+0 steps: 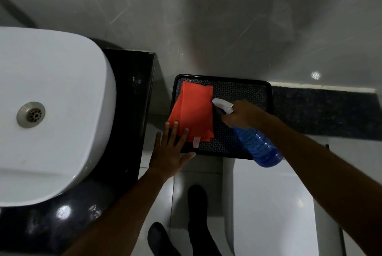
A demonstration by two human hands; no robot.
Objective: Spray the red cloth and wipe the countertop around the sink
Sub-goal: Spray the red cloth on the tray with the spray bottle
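Right hand (245, 114) wraps the blue ribbed plastic spray bottle (258, 145), nozzle aimed frame-left at the folded red cloth (194, 112) just beside it on the black patterned tray (244, 90), frame centre. Left hand (171, 150), fingers splayed, holds nothing, fingertips on cloth's lower edge.

There are one red cloth (193, 111), one spray bottle (251, 136), one black tray (244, 90), one sink (51, 111) and two hands (169, 152) (244, 114).
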